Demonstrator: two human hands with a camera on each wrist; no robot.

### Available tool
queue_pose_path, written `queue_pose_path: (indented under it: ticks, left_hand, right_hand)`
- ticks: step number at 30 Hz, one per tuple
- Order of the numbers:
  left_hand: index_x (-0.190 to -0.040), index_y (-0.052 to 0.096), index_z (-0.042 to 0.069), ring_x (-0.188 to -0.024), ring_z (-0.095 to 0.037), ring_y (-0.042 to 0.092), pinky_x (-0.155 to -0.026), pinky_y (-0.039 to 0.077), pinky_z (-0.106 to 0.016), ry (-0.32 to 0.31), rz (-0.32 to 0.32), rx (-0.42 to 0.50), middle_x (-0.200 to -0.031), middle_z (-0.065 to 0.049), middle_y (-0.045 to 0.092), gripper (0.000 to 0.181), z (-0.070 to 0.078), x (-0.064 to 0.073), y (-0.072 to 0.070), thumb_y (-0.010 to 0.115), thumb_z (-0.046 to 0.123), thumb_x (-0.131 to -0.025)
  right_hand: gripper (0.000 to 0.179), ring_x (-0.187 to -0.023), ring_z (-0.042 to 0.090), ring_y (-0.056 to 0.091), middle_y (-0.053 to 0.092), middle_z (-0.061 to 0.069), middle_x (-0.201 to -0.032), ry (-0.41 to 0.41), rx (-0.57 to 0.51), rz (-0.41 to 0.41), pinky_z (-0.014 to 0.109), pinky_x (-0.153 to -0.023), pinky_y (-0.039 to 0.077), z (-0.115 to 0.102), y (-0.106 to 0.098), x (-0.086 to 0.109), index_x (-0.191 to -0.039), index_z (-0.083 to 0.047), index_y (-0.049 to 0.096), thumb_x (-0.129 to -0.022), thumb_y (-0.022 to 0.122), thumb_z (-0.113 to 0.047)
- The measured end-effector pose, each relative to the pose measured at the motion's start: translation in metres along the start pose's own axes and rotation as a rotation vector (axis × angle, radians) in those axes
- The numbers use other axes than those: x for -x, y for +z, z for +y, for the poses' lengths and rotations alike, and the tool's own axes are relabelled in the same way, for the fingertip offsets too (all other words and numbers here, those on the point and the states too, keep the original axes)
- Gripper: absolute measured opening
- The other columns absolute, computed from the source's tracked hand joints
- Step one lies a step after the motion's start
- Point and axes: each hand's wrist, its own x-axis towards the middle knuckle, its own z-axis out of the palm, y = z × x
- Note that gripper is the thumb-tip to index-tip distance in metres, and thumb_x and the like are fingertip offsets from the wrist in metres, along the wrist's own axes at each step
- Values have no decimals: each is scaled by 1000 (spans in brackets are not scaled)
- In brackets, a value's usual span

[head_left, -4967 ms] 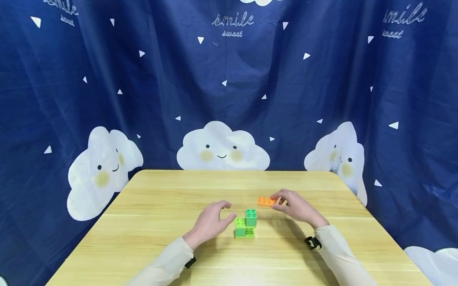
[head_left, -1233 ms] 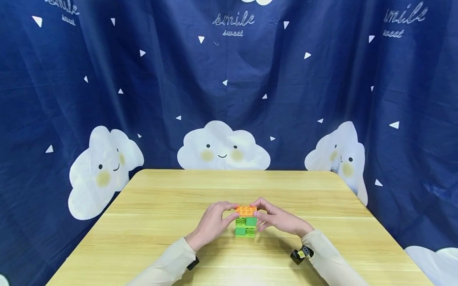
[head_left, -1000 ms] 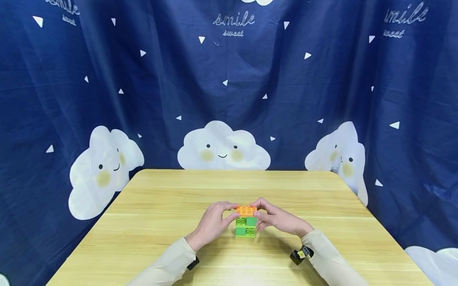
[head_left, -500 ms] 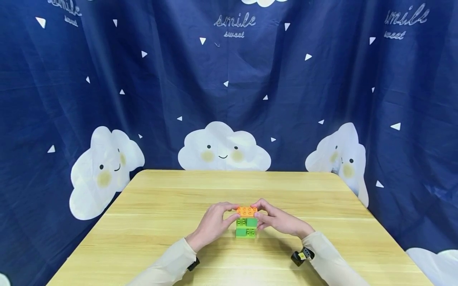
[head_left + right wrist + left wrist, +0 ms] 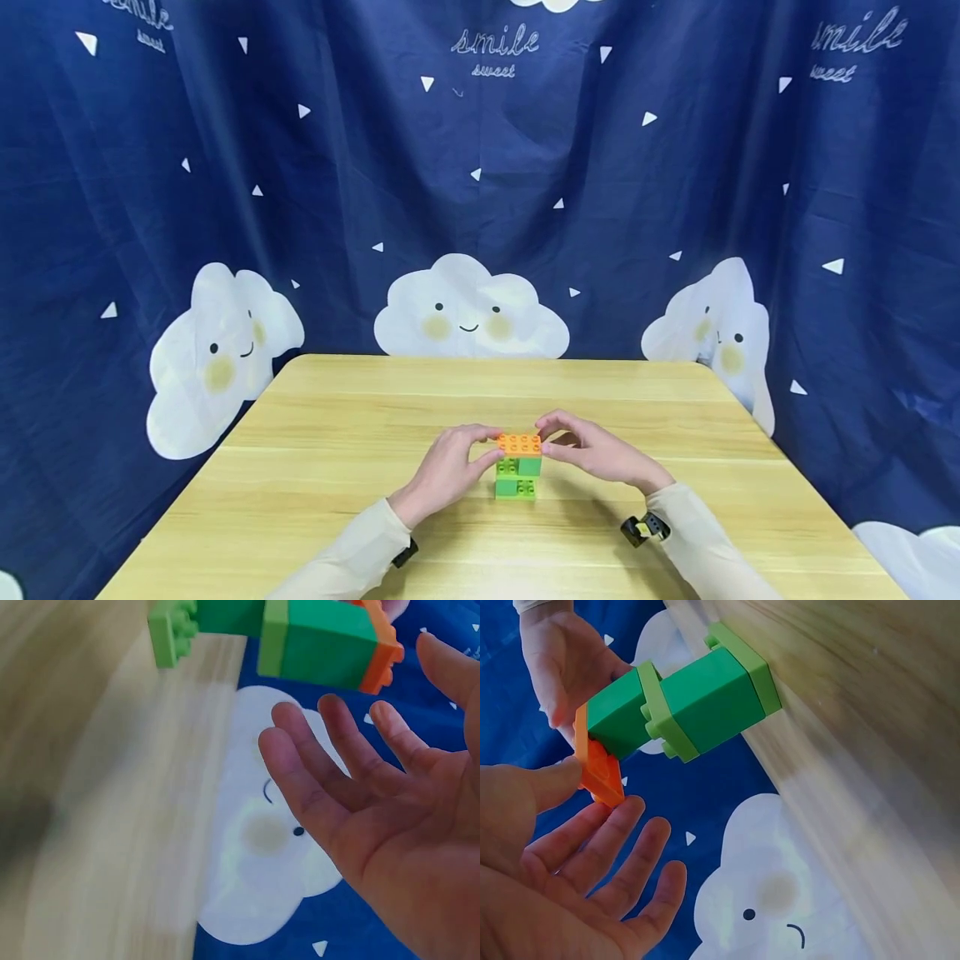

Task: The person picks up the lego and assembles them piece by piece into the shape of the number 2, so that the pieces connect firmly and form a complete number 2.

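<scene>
An orange building brick (image 5: 519,445) lies flat across the top of a small stack of building bricks. Beneath it a green brick (image 5: 529,467) stands on the right, on a light-green flat brick. Lower down, another green brick (image 5: 506,487) stands on the left, on the light-green base brick (image 5: 526,489). My left hand (image 5: 438,471) pinches the orange brick's left end between thumb and fingertips, as the left wrist view confirms. My right hand (image 5: 600,450) hovers at the brick's right end, fingers spread and slightly bent; the right wrist view shows a gap to the brick (image 5: 381,649).
The stack stands on a wooden table (image 5: 337,400). Behind the table hangs a dark blue curtain (image 5: 480,217) with white clouds and triangles. A black strap device (image 5: 643,528) sits at my right wrist, another (image 5: 406,552) at the left.
The orange brick came from the table behind the stack to its top, held by both hands. Within the last half second my right hand has let go and drawn slightly right; the left stays.
</scene>
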Motion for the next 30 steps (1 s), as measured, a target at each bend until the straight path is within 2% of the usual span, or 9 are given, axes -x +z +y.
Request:
queue_pose_path:
  ticks: [4,7,13,17,20,27,30]
  left_hand:
    - [-127,64,16,-108,-17,63,-93,52,-42,-18,-6,19,-123,1,68,40,-3,-1,-2,66,37,-92]
    - [-127,64,17,-103,-14,65,-90,53,-41,-33,-20,66,-121,1,68,40,-6,-1,-4,66,38,-92]
    - [-123,63,10,-92,-13,68,-81,55,-26,-55,-79,210,-116,-5,70,37,-10,-2,-5,67,31,-93]
    - [-121,60,9,-92,-17,68,-78,55,-22,-96,-132,299,-117,-10,68,33,-11,-2,-3,67,26,-94]
    - [-122,58,8,-93,-22,68,-77,55,-22,-119,-157,338,-117,-12,66,33,-12,-2,-1,65,23,-95]
    - [-125,54,10,-103,-27,65,-79,55,-23,-123,-173,346,-116,-12,66,31,-13,-1,4,60,22,-97]
    - [-125,52,11,-101,-29,67,-81,57,-31,-134,-178,366,-116,-14,66,30,-15,-1,5,59,23,-98]
  right_hand:
    - [35,-109,26,63,59,8,-121,-3,20,23,27,-88,52,-5,-4,1,-127,-14,50,-97,62,-29]
    - [34,-107,26,63,60,8,-118,-6,30,28,28,-88,52,-6,-6,1,-123,-12,50,-95,64,-27]
    - [38,-102,28,66,62,8,-113,-12,37,-2,27,-87,53,1,-4,-1,-120,-7,50,-93,68,-26]
    - [34,-101,24,67,62,8,-115,-11,24,-26,28,-87,54,8,1,-2,-117,-10,50,-93,68,-26]
    - [32,-101,21,67,62,7,-118,-12,9,-46,28,-87,54,11,5,-3,-116,-12,50,-94,67,-28]
    - [30,-102,18,67,62,4,-120,12,3,-50,29,-85,54,13,10,-3,-116,-16,50,-95,65,-32]
    - [30,-103,19,67,62,4,-119,17,-8,-45,29,-85,54,11,10,-3,-115,-15,50,-94,65,-31]
